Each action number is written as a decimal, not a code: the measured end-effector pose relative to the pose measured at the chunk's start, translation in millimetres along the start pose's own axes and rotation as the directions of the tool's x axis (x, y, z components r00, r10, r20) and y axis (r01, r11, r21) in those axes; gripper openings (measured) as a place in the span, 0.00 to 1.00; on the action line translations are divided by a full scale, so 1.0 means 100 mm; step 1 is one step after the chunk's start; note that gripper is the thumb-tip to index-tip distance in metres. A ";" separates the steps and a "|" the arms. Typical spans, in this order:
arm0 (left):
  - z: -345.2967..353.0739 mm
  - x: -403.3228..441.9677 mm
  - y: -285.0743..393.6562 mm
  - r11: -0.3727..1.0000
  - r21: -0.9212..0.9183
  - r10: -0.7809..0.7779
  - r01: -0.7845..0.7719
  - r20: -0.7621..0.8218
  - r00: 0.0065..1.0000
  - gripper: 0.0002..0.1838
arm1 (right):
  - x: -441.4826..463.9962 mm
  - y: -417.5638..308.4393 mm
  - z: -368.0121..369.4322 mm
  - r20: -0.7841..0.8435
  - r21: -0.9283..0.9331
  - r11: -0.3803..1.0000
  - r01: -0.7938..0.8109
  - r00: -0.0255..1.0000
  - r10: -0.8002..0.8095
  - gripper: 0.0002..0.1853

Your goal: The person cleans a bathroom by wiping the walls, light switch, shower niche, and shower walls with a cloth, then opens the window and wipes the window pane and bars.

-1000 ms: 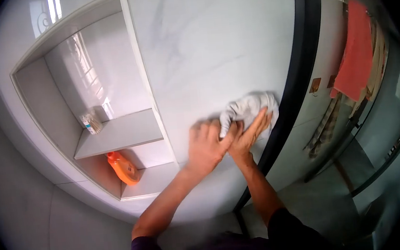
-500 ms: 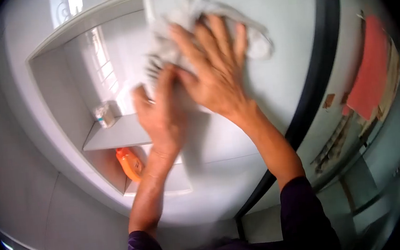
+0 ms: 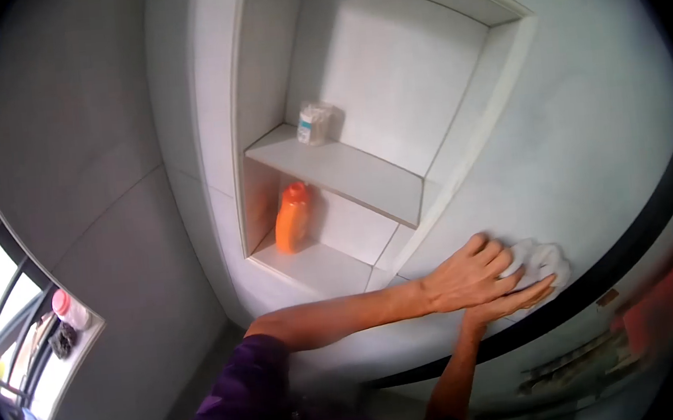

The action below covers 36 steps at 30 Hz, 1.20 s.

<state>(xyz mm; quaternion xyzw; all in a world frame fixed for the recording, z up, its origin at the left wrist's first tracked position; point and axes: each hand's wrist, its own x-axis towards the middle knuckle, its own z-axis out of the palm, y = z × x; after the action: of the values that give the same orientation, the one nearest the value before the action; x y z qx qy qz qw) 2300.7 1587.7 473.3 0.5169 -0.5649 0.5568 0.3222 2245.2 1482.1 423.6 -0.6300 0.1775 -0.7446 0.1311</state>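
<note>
A bunched white cloth (image 3: 548,263) is pressed to the pale tiled wall, right of the recessed shelf. My left hand (image 3: 470,274) lies at its left side with curled fingers gripping the cloth. Just below, my right hand (image 3: 509,303) has its fingers along the cloth's lower edge, holding it from underneath. The two hands touch each other, the left partly over the right.
Inside the wall niche, a small white container (image 3: 313,126) stands on the shelf board (image 3: 349,173), with an orange bottle (image 3: 293,220) below. A dark frame edge (image 3: 641,211) curves along the right. At far left, a pink-capped jar (image 3: 69,308) sits by a barred window.
The view has swung left. Both hands have moved from high on the wall to lower, right of the niche. The cloth, spread flat under my right hand before, is now bunched between both hands.
</note>
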 end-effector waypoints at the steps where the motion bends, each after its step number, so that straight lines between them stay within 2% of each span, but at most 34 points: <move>1: -0.02 0.13 -0.08 1.000 0.002 -0.015 0.015 -0.041 0.999 0.17 | 0.16 -0.10 0.08 -0.036 0.022 1.000 0.013 0.999 -0.012 0.45; 4: -0.22 0.47 -0.35 0.998 0.014 -0.055 0.058 -0.155 0.986 0.17 | 0.67 -0.49 0.23 -0.066 -0.016 0.934 0.356 0.932 -0.357 0.39; 7: -0.46 0.64 -0.64 0.993 0.058 -0.086 0.104 -0.250 0.964 0.18 | 0.87 -0.77 0.47 -0.092 -0.087 0.905 0.417 0.901 -0.424 0.38; 10: -0.68 0.60 -0.84 0.981 0.086 -0.141 0.175 -0.308 0.941 0.20 | 0.88 -1.07 0.69 -0.101 0.038 0.887 0.459 0.885 -0.454 0.30; 12: -0.85 0.46 -0.94 0.969 0.101 -0.179 0.226 -0.344 0.922 0.20 | 0.79 -1.26 0.78 -0.068 0.050 0.854 0.517 0.855 -0.514 0.26; 14: -1.06 0.19 -0.97 0.954 0.098 -0.246 0.283 -0.279 0.928 0.20 | 0.56 -1.44 0.83 -0.031 0.164 0.840 0.517 0.854 -0.519 0.22; 15: -1.18 0.04 -0.96 0.941 0.097 -0.292 0.323 -0.244 0.925 0.20 | 0.43 -1.48 0.85 -0.001 0.174 0.807 0.565 0.819 -0.574 0.21; 18: -1.33 -0.43 -1.06 0.877 0.125 -0.446 0.464 -0.145 0.883 0.20 | 0.04 -1.62 0.90 0.227 0.096 0.729 0.678 0.698 -0.679 0.22; 20: -1.41 -0.66 -1.13 0.828 0.134 -0.542 0.545 -0.064 0.838 0.19 | -0.17 -1.69 1.00 0.411 0.140 0.767 0.626 0.668 -0.621 0.23; 21: -1.47 -0.72 -1.14 0.805 0.129 -0.582 0.579 -0.014 0.813 0.19 | -0.28 -1.69 1.06 0.496 0.164 0.810 0.563 0.663 -0.561 0.20; 24: -1.64 -0.85 -1.23 0.788 0.156 -0.611 0.595 0.079 0.788 0.18 | -0.41 -1.76 1.11 0.563 0.129 0.871 0.474 0.688 -0.457 0.16; 27: -1.72 -1.00 -1.35 0.770 0.163 -0.633 0.617 0.080 0.770 0.19 | -0.52 -1.99 1.22 0.599 0.124 0.869 0.480 0.661 -0.451 0.11; 30: -2.08 -1.07 -1.45 0.687 0.257 -0.718 0.680 0.097 0.689 0.18 | -0.64 -2.25 1.40 0.563 0.192 0.863 0.467 0.668 -0.487 0.09; 32: -2.20 -1.11 -1.48 0.615 0.212 -0.784 0.759 0.059 0.619 0.17 | -0.73 -2.39 1.47 0.554 0.183 0.863 0.470 0.676 -0.485 0.11; 36: -2.16 -1.16 -1.49 0.589 0.143 -0.806 0.795 0.030 0.591 0.16 | -0.75 -2.39 1.43 0.533 0.170 0.877 0.449 0.707 -0.465 0.14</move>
<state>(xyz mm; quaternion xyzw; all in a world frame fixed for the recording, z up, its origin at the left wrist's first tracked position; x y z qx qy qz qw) 2425.0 1844.9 445.3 0.7580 -0.2532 0.3595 0.4817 2405.5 1715.0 479.9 -0.8416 -0.0405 -0.5386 -0.0028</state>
